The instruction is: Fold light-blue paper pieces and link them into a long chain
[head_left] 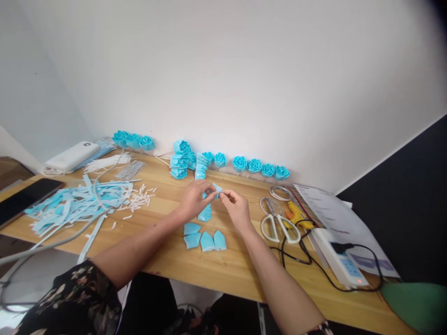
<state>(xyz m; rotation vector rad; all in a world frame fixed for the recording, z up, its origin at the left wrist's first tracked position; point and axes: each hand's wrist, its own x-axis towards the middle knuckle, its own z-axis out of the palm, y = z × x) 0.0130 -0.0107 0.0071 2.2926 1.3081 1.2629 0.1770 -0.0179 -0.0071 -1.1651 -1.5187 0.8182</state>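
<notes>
Between the fingertips of both hands is a small blue petal piece [217, 188], held just above the wooden table. My left hand [196, 199] pinches it from the left, with thumb and fingers closed. From the other side my right hand [237, 207] grips it between thumb and forefinger. Under and beside the left fingers lies a small stack of blue petals [205, 213]. Nearer to me, a pair of cut petals [192, 235] and another pair of pointed petals [213, 241] lie flat. Behind the hands stands a crinkled blue stack [200, 166].
Finished blue flowers [254, 165] line the wall. At left lie blue strips [84, 204], white snippets [139, 199], a phone [31, 200] and a white power bank [71, 157]. At right are scissors [281, 225], a yellow glue gun [296, 215], black cables and a power strip [338, 260].
</notes>
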